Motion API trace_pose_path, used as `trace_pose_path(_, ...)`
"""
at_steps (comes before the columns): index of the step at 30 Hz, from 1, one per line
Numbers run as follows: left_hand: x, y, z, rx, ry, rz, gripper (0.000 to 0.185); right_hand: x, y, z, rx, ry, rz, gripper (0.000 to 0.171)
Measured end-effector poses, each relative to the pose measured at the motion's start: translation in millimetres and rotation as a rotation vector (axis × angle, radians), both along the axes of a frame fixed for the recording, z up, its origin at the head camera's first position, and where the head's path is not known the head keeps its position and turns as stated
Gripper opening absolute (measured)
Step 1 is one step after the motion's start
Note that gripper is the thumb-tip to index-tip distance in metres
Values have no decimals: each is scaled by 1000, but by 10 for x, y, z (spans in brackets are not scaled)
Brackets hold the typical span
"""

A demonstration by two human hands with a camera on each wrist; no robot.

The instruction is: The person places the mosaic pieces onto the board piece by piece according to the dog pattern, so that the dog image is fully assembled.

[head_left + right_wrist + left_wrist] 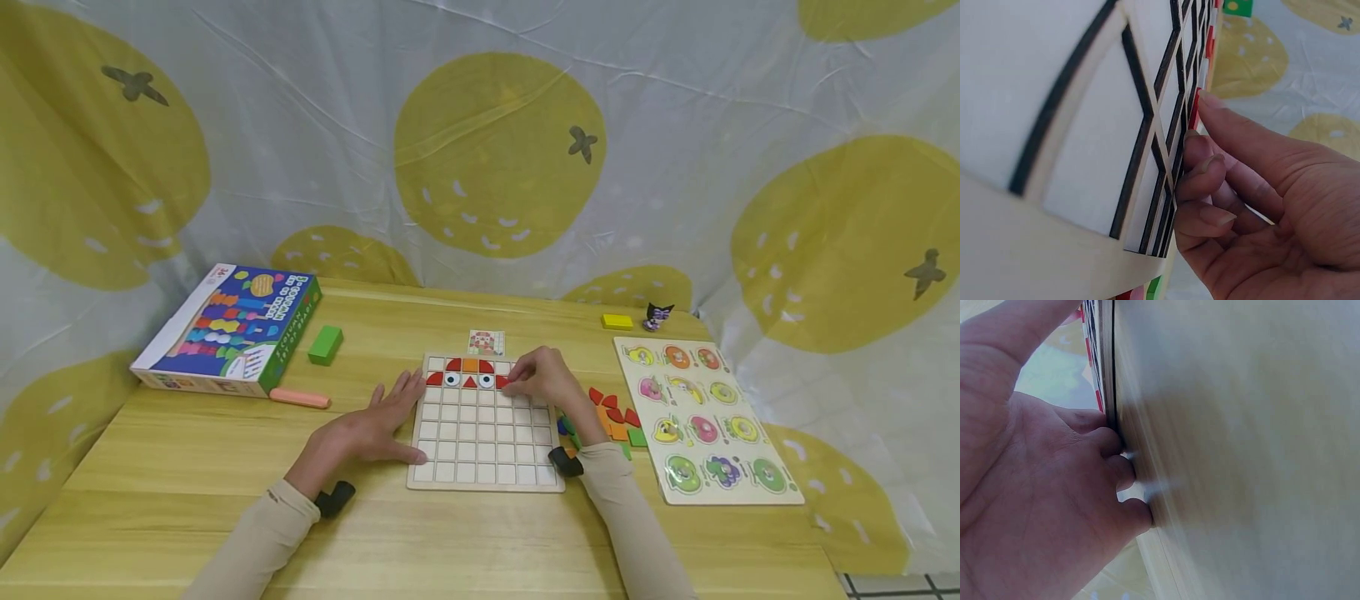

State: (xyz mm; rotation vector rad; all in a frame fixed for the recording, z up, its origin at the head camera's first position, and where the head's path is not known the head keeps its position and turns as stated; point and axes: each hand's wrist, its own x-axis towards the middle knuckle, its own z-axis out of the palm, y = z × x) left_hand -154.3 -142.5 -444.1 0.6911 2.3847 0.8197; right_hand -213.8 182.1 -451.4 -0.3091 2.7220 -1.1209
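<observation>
Wooden surface (187,467) carries a white grid board (483,433). Left hand (367,429) lies flat with straight fingers against the board's left edge, grip open. Right hand (543,379) pinches a red piece (501,382) at its fingertips in the board's upper rows; loose pieces (611,417) lie just right of that wrist.

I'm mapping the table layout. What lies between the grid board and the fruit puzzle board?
In the head view, a loose pile of red, orange and green pieces lies between the grid board and the fruit puzzle board.
</observation>
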Motion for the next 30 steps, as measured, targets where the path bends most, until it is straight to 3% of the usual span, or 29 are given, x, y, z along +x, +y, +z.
trace_pose_path(9, 2, 17, -11, 7, -8, -2, 117, 3, 31, -39, -5, 1, 13, 11)
trace_pose_path(14, -4, 24, -19, 4, -5, -5, 117, 16, 123, 6, -18, 27, 61, 9)
trace_pose_path(19, -11, 32, -20, 4, -7, -12, 118, 60, 435, 26, -62, 86, 128, 14)
trace_pose_path(23, -17, 24, -16, -2, -10, -6, 118, 126, 773, -3, -84, 120, 114, 17)
trace_pose_path(30, -12, 3, -4, -4, -10, 4, 117, 257, 1177, -75, -86, 100, 132, 16)
